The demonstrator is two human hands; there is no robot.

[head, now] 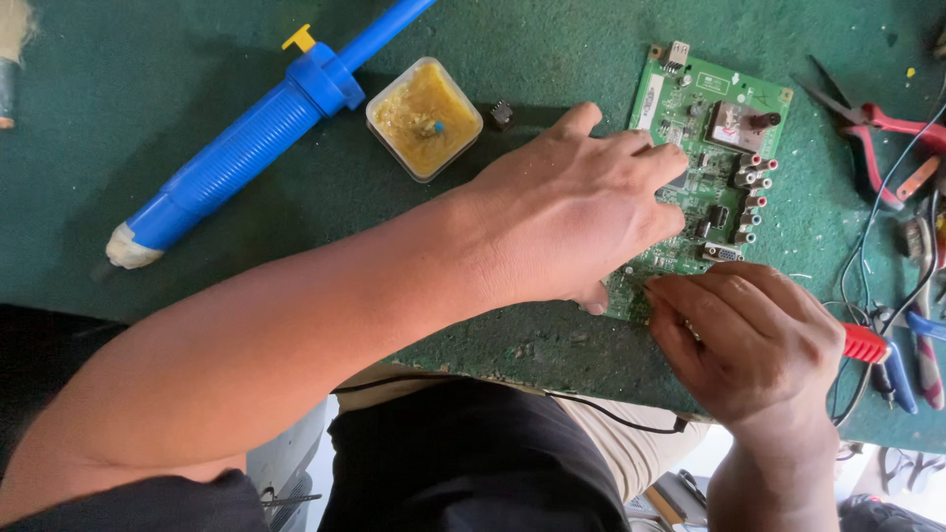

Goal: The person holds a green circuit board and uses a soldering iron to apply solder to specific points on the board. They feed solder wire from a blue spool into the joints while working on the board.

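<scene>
On the green work mat [197, 59], a green circuit board [711, 148] lay flat toward the right of the view, its connectors and metal-cased parts facing up. The left hand [576, 212] rested palm-down across the board's left half, fingers loosely extended and spread, pressing on the surface without closing around anything. The right hand [754, 335] was curled at the board's near edge, fingers bent tightly around a tool with a red handle [865, 344]; only the handle's end showed past the knuckles, and its working tip was hidden beneath the fingers. Left of the board stood a small square tub of yellow paste [424, 118], with a tiny black chip [502, 113] just beside it. A blue desoldering pump [266, 133] lay diagonally farther left. Red-handled cutters [867, 123] lay to the right of the board, near a tangle of thin wires [887, 246] and blue-handled pliers [902, 374].
</scene>
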